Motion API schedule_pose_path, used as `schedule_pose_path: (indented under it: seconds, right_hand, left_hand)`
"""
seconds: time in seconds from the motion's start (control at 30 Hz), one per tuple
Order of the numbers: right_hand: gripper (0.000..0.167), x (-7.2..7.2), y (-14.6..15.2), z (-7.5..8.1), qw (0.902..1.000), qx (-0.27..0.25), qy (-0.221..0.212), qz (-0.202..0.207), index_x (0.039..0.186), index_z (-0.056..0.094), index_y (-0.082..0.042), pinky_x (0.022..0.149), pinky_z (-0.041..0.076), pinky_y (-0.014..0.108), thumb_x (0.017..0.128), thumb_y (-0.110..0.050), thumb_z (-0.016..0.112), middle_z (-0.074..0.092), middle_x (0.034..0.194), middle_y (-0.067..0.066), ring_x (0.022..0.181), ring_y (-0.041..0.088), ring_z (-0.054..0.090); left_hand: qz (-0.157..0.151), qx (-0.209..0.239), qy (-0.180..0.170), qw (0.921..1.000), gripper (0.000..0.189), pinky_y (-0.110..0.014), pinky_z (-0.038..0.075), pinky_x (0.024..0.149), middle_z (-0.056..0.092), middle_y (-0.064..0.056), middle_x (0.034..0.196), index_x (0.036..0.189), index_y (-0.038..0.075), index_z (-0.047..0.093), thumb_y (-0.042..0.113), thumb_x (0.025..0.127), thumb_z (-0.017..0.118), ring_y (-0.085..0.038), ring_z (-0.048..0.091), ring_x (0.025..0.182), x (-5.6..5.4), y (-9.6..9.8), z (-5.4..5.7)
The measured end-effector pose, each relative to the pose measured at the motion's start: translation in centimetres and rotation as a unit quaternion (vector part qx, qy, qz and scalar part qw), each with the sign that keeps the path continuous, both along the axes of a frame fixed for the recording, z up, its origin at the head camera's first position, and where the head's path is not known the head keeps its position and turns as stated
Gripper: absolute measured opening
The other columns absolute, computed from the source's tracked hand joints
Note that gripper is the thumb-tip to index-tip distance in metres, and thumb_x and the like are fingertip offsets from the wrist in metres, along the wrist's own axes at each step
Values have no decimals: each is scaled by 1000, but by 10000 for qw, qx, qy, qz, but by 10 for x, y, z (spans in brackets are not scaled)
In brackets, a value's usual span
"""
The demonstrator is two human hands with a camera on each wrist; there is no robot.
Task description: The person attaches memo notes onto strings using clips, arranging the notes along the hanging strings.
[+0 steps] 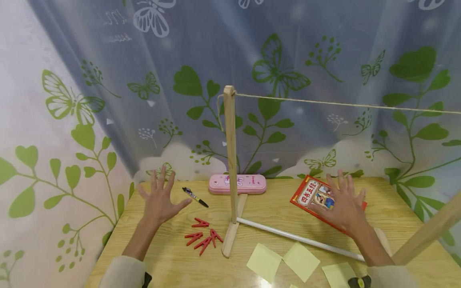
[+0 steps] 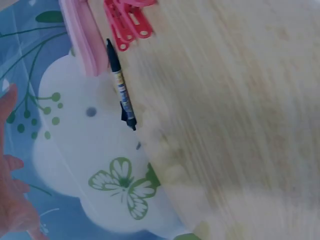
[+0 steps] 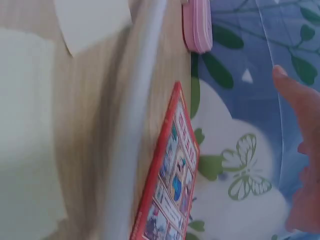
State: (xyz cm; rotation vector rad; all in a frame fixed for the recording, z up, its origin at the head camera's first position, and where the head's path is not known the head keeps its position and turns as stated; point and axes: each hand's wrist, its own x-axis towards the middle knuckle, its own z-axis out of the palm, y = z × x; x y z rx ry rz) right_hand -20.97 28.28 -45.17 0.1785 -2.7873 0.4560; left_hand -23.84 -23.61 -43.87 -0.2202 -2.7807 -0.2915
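My left hand is held with fingers spread over the table's left side, holding nothing; a black marker pen lies just right of it. Red clothespins, several of them, lie in a loose group nearer the front. On the right, my right hand has its fingers spread and covers part of a red book in the head view. The right wrist view shows the book apart from the fingers. Yellow sticky notes lie along the front of the table.
A wooden post stands mid-table, with a string tied at its top running right. A white rod joins its foot to the right-hand stand. Behind the post is a pink pencil case. A patterned curtain hangs behind.
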Motion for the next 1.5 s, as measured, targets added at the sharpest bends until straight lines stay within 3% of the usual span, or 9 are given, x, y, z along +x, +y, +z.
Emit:
schedule_pose_path:
  seconds: [0.2, 0.4, 0.6, 0.7, 0.83, 1.03, 1.2, 1.5]
  right_hand:
    - [100, 15, -16, -6, 9966, -589, -253, 513, 153, 18, -14, 97, 10, 79, 77, -56, 69, 1, 160, 16, 143, 48, 5]
    - [94, 32, -37, -10, 9860, -1117, -936, 815, 153, 18, -14, 96, 24, 75, 82, -53, 67, 18, 156, 20, 138, 51, 21]
    - [70, 43, -59, -19, 9769, -1504, -901, 1224, 133, 51, -4, 89, 46, 56, 79, -43, 74, 57, 129, 21, 114, 40, 55]
    - [59, 45, -68, -26, 9639, -1772, -1341, 1468, 122, 60, -1, 79, 53, 40, 79, -38, 75, 65, 116, 16, 99, 30, 63]
    - [43, 47, -80, -34, 9447, -2021, -1877, 1773, 109, 67, -1, 70, 52, 26, 80, -32, 75, 68, 103, 11, 87, 19, 63]
    - [29, 51, -101, -44, 9330, -2076, -2010, 2146, 92, 71, 0, 61, 49, 19, 75, -21, 80, 66, 82, 3, 70, 2, 57]
    - [23, 53, -111, -51, 9352, -1861, -2037, 2219, 81, 70, -3, 57, 46, 18, 71, -19, 83, 62, 74, -1, 64, -3, 51]
    - [32, 60, -125, -56, 9452, -1652, -2061, 1918, 68, 58, -6, 52, 36, 18, 58, -12, 88, 49, 62, -3, 57, 2, 38]
  left_hand:
    - [-229, -104, -344, 9991, 99, -76, 18, 101, 14, -18, 158, 151, 11, 24, 61, 76, 66, -43, 8, 145, 3, 1, -12]
    - [-858, 199, -699, 9937, 87, -69, 27, 101, 23, -20, 155, 146, 4, 35, 49, 80, 69, -41, 20, 142, 3, 8, -31]
    - [-1096, 490, -1420, 9826, 78, -65, 34, 100, 33, -20, 151, 143, 3, 39, 40, 83, 71, -43, 35, 135, 3, 12, -44]
    - [-1094, 699, -1811, 9749, 70, -61, 35, 102, 39, -20, 147, 139, 1, 45, 36, 84, 71, -43, 39, 132, 4, 16, -47]
    - [-1037, 1003, -2113, 9667, 60, -54, 39, 102, 52, -19, 136, 131, 1, 54, 30, 82, 73, -40, 48, 126, 3, 23, -53]
    - [-1287, 911, -2040, 9662, 47, -50, 45, 96, 64, -17, 120, 119, -1, 63, 23, 80, 75, -37, 58, 114, 0, 27, -64]
    - [-1734, 605, -1777, 9668, 37, -47, 49, 90, 69, -16, 107, 109, -2, 67, 15, 78, 77, -34, 63, 103, -1, 26, -70]
    - [-1912, 447, -1697, 9657, 22, -46, 50, 83, 66, -12, 98, 94, 3, 70, 2, 72, 73, -32, 62, 94, -1, 27, -69]
